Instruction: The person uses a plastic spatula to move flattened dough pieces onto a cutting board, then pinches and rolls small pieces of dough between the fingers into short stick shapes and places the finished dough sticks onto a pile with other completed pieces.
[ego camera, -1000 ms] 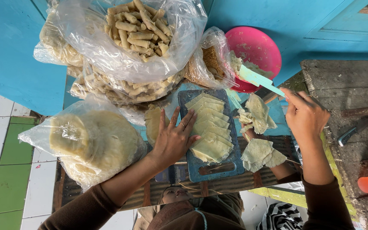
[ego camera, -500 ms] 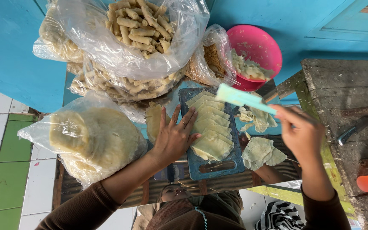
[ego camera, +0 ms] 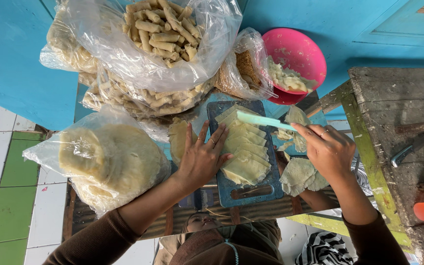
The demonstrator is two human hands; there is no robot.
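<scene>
Two hands work over a blue cutting board (ego camera: pixel 245 192) set on a mirror-like tabletop. Left hand (ego camera: pixel 203 159) lies flat w/ fingers spread, pressing down on a fanned stack of pale yellow wrapper sheets (ego camera: pixel 244 149) in the middle of the board. Right hand (ego camera: pixel 329 149) is clenched round the handle of a light green knife (ego camera: pixel 263 120), blade held across the far end of the stack, pointing toward the left hand.

Risk as I judge it: the left fingertips sit close to the blade's path (index and middle esp.), so a slip could nick them. Sheets look thin and slick; uneven pressure could let the stack slide. Loose sheets (ego camera: pixel 300 175) beside the board lie near the table edge, and could drop. Pink bowl (ego camera: pixel 295 64) and bagged rolls (ego camera: pixel 165 29) crowd the far side.
</scene>
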